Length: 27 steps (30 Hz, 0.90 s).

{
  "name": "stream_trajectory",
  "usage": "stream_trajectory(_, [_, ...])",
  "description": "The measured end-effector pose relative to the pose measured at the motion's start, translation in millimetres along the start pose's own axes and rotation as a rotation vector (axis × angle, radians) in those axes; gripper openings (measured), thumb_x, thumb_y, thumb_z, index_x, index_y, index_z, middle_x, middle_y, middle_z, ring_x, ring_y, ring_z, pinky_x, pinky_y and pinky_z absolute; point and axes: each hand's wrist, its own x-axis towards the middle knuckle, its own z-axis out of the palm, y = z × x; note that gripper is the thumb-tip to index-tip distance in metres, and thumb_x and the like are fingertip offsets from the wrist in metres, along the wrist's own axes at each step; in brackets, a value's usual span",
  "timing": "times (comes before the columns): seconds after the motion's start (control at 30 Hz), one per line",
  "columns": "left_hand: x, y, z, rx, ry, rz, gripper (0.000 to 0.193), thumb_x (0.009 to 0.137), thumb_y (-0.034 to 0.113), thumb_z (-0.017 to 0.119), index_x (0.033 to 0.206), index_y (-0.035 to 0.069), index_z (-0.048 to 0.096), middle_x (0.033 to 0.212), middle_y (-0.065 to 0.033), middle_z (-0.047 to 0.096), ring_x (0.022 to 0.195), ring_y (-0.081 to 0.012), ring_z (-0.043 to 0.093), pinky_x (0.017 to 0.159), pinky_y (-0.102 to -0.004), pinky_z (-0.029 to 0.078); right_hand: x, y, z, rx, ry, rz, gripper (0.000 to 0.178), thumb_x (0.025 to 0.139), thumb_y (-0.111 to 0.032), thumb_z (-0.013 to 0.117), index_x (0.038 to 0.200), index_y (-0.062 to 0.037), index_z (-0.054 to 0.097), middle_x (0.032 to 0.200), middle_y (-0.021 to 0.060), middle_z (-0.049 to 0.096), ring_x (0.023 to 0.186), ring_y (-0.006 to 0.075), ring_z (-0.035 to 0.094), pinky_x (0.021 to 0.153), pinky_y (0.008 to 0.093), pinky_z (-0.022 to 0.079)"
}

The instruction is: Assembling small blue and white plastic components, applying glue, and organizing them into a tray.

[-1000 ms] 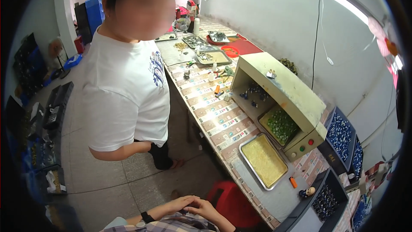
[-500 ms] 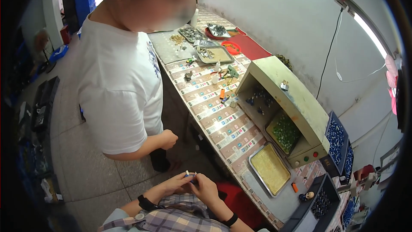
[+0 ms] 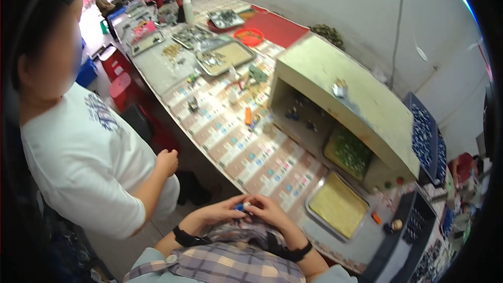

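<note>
1. Blue-and-white small object (image 3: 241, 207) is resting between the wearer's fingertips, near a grey plaid garment (image 3: 225, 263).
2. Bare left hand (image 3: 224, 212) and bare right hand (image 3: 268, 211) are both grasping it, each grip pinching.
3. A shallow metal tray with yellow lining (image 3: 338, 207) is lying on the patterned worktop (image 3: 209, 132), beside an open-fronted cream box (image 3: 361, 111).
4. A co-worker in a white T-shirt (image 3: 78, 162) is standing to the left.
</note>
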Motion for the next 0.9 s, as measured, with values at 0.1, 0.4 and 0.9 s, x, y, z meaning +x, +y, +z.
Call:
stream_trajectory(0.1, [32.8,36.1,-23.4,-0.066,-0.122,-0.081,0.077,0.084,0.028,0.06,0.141,0.015,0.01,0.104,-0.0085,0.057,0.081,-0.0113,0.057,0.066,-0.0203,0.045,25.0,-10.8,-29.6,-0.02,0.018,0.017,0.015,0.083,-0.012,0.061,0.093,-0.0019,0.06,0.079,0.0022,0.06,0.069,0.0087,0.054,0.063,0.0215,0.043])
stream_trajectory(0.4, [134.4,126.0,-219.1,0.071,1.119,0.56,0.028,0.083,0.015,0.056,0.108,0.005,0.053,0.085,-0.0031,0.058,0.075,-0.0127,0.055,0.065,-0.027,0.046,54.1,-30.5,-71.2,0.247,0.484,0.059,0.009,0.082,-0.008,0.058,0.087,-0.0019,0.053,0.077,0.008,0.06,0.065,0.013,0.058,0.06,0.0245,0.047])
stream_trajectory(0.9, [175.7,45.4,-218.1,0.032,0.964,0.406,0.019,0.089,0.014,0.05,0.103,0.003,0.056,0.073,0.0009,0.054,0.062,-0.0057,0.05,0.057,-0.0186,0.042,67.4,-30.2,-56.1,0.771,0.656,0.032,0.024,0.08,-0.006,0.06,0.102,-0.0016,0.052,0.088,0.008,0.061,0.077,0.0189,0.062,0.066,0.0305,0.054])
